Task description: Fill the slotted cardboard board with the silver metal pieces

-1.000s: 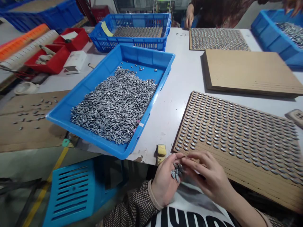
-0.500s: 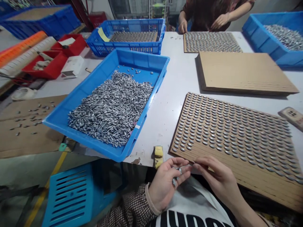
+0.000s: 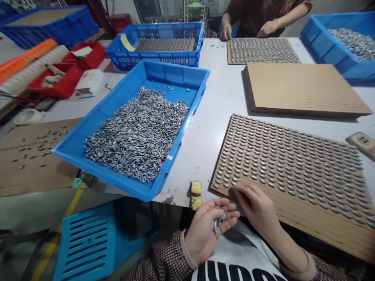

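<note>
My left hand (image 3: 205, 228) is cupped, palm up, around several small silver spindle-shaped metal pieces (image 3: 217, 221), just off the table's near edge. My right hand (image 3: 256, 207) is pinched at the near left part of a corrugated cardboard board (image 3: 263, 191); its fingertips touch the board beside the shortest row, and what they hold, if anything, is hidden. Rows of the same pieces (image 3: 281, 156) cover most of this board, while its near strip shows bare cardboard. To the left, a blue tray (image 3: 175, 70) holds a large heap of loose pieces (image 3: 140, 132).
Behind the board lies a cardboard stack (image 3: 299, 86). A co-worker's hands (image 3: 268, 29) are at another filled board (image 3: 263, 50). Yellow taped blocks (image 3: 196, 194) sit at the table edge, a wooden block (image 3: 361, 143) at right. A blue stool (image 3: 84, 242) stands below.
My right hand has moved from my left hand's fingertips up and left onto the board's near edge. My left hand stays nearly in place, its fingers slightly more spread, pieces still in the palm.
</note>
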`<state>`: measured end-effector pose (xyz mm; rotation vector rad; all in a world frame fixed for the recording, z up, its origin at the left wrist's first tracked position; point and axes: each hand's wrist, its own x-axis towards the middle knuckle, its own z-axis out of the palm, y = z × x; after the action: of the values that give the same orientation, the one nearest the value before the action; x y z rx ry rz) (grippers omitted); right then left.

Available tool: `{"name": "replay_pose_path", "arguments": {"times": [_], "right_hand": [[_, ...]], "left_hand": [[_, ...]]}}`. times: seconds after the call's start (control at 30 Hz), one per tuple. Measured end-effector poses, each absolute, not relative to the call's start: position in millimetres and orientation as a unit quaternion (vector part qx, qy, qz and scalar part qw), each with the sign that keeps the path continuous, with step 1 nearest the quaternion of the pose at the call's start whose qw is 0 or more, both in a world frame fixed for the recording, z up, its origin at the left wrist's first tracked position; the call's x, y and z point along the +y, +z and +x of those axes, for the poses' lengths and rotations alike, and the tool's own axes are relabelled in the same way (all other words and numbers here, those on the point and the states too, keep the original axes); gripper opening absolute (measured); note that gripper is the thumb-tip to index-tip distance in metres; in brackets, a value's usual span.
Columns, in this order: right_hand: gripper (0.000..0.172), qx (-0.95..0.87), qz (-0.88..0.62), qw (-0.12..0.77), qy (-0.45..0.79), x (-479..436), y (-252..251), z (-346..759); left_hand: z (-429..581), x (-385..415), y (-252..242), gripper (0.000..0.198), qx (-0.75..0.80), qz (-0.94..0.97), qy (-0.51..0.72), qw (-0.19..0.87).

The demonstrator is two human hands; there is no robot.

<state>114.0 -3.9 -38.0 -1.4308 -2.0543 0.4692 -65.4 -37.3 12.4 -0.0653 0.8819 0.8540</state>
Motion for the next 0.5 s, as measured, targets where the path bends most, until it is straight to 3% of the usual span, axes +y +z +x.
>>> {"name": "replay_pose_path", "arguments": {"times": [0.3,0.5], "right_hand": [[0.019,-0.816,-0.516,0.248,0.082,-3.3,-36.5,112.0],[0.021,-0.815,-0.520,0.238,0.088,-4.8,-34.0,114.7]], "left_hand": [[-65.6,-36.8,5.7,0.028,0.405,-0.047,0.414,0.814],[-66.5,-34.4,8.6,0.033,0.410,-0.053,0.417,0.809]]}}
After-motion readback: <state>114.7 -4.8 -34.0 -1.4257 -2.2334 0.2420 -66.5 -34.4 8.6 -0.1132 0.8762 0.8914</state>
